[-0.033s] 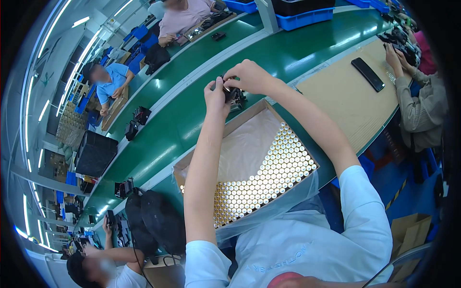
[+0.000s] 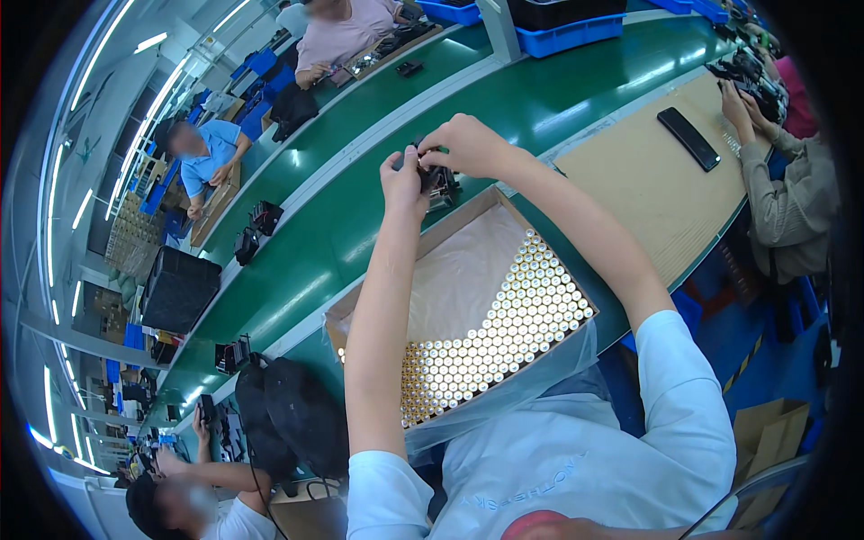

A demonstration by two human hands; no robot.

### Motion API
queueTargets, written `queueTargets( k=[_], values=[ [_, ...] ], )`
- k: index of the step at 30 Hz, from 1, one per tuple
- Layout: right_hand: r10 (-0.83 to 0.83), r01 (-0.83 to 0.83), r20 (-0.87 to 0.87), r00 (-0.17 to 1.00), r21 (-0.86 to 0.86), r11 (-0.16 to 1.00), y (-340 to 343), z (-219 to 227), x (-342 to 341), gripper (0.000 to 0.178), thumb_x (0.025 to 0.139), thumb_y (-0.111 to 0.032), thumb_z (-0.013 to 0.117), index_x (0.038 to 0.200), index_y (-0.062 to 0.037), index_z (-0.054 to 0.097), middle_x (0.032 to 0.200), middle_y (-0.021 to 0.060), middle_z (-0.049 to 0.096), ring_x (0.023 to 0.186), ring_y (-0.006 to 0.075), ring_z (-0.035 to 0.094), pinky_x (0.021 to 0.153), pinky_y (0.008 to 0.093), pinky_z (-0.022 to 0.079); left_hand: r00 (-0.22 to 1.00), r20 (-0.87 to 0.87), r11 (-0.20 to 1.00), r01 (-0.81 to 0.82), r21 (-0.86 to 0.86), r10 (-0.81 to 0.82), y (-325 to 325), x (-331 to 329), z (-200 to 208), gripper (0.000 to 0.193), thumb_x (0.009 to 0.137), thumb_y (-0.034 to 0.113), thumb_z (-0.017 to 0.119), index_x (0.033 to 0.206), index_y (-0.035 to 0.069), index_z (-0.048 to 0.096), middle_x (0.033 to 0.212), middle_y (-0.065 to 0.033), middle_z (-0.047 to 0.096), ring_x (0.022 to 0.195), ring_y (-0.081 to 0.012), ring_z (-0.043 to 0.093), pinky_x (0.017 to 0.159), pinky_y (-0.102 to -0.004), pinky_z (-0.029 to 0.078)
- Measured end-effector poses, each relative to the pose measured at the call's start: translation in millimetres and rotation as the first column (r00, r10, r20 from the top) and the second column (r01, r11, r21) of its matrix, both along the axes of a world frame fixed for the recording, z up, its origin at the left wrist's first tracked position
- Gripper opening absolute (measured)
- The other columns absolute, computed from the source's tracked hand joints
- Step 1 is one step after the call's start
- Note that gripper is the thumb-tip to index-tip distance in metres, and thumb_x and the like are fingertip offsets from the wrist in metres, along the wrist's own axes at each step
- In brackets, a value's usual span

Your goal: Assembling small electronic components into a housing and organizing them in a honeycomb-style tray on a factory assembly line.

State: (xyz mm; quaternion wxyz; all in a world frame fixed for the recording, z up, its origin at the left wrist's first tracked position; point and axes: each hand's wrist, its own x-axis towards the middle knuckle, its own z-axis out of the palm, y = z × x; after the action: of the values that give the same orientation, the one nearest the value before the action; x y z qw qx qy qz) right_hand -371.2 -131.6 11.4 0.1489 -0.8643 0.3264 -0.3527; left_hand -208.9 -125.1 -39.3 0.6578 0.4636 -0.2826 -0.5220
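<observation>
Above the far edge of an open cardboard box (image 2: 461,225), my left hand (image 2: 402,184) is closed around a small black device (image 2: 433,178), thumb up. Over its top bends my right hand (image 2: 463,148), its fingertips pinched together at the device. What sits between those fingertips is too small and covered to make out. Just right of the device are dark parts with metal bits (image 2: 445,193); whether they belong to it I cannot tell. Rows of upright cylindrical batteries (image 2: 486,360) with shiny ends fill the box's near and right part; a clear plastic liner (image 2: 454,288) covers its far part.
A green bench (image 2: 342,216) crosses the view. To the right, a black phone (image 2: 688,139) lies on a cardboard sheet (image 2: 621,189). Black bags (image 2: 292,414) stand left of the box. Blue bins (image 2: 571,38) are at the back. Several co-workers sit around.
My hands stay at the same spot; the right fingertips have shifted very slightly on the device. At the lower left, a co-worker's arm has moved a little.
</observation>
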Motion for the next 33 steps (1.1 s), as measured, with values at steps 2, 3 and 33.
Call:
queueTargets(
  k=[2,3,33],
  values=[
    [0.029,-0.029,-0.048,0.998,-0.004,1.000,1.3,0.6,-0.8,0.021,0.085,-0.014,0.070,0.100,-0.0016,0.077,0.086,0.0132,0.076,0.062,0.0262,0.062,0.065,0.0339,0.052,0.999,0.014,0.999,-0.040,-0.011,0.040,-2.9,0.8,-1.6,0.049,0.096,0.017,0.067,0.135,0.000,0.041,0.120,-0.0250,0.054,0.101,-0.0342,0.061,0.071,-0.0421,0.058],
    [0.037,-0.036,-0.084,0.996,0.004,0.999,0.8,-2.1,-0.3,0.021,0.085,-0.013,0.071,0.101,-0.0017,0.077,0.088,0.0129,0.076,0.063,0.0260,0.063,0.065,0.0339,0.052,1.000,0.007,1.000,-0.028,0.011,0.028,-4.4,2.5,-1.2,0.051,0.096,0.015,0.067,0.135,0.000,0.040,0.120,-0.0253,0.053,0.101,-0.0344,0.061,0.072,-0.0424,0.058],
    [-0.246,0.203,0.135,0.960,0.272,0.941,-22.5,-24.7,1.5,0.027,0.091,-0.017,0.064,0.112,-0.0013,0.072,0.103,0.0124,0.073,0.080,0.0252,0.067,0.074,0.0334,0.055,0.910,0.247,0.943,0.320,0.086,-0.332,25.7,-3.8,22.9,0.087,0.073,-0.004,0.080,0.145,0.010,0.033,0.128,-0.0232,0.048,0.106,-0.0339,0.062,0.082,-0.0407,0.058]
  ],
)
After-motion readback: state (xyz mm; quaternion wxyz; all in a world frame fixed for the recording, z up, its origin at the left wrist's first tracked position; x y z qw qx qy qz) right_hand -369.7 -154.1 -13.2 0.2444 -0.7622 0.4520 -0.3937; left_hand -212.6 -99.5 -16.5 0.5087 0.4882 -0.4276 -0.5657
